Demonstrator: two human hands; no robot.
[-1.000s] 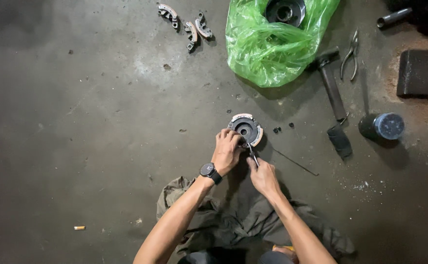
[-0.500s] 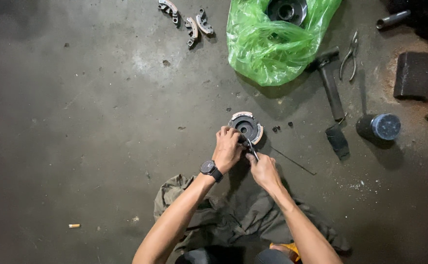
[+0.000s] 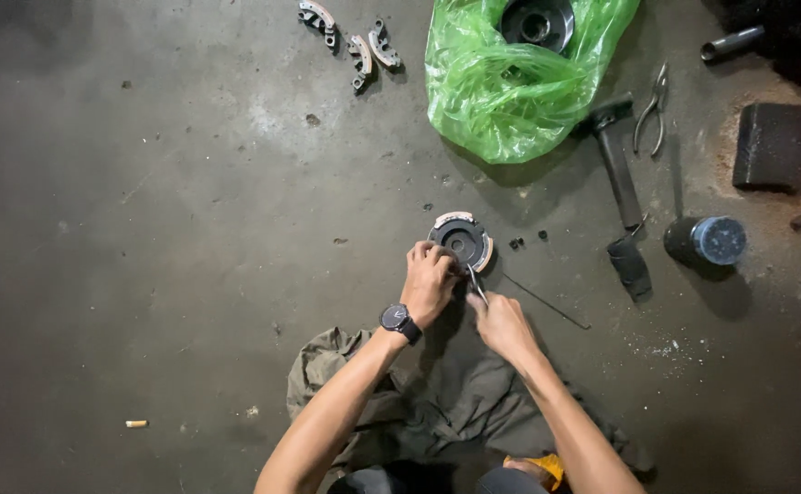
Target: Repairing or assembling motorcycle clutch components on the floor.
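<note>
Just below frame centre, on the concrete floor [image 3: 144,229], sits a round dark clutch part [image 3: 461,241]; the left hand [image 3: 430,282] clamps its lower edge — fingers curled tight; the right hand [image 3: 501,322] pinches a thin metal tool [image 3: 476,282] against it; a green plastic bag [image 3: 510,82] lies above.

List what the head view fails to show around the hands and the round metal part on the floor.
- Round metal part: its near edge is hidden by the left hand.
- Thin tool in the right hand: too small to tell its kind; its tip is lost against the part.
- Dark disc on the green bag: cut off by the top edge.
- Small dark bits: too small to identify.
</note>
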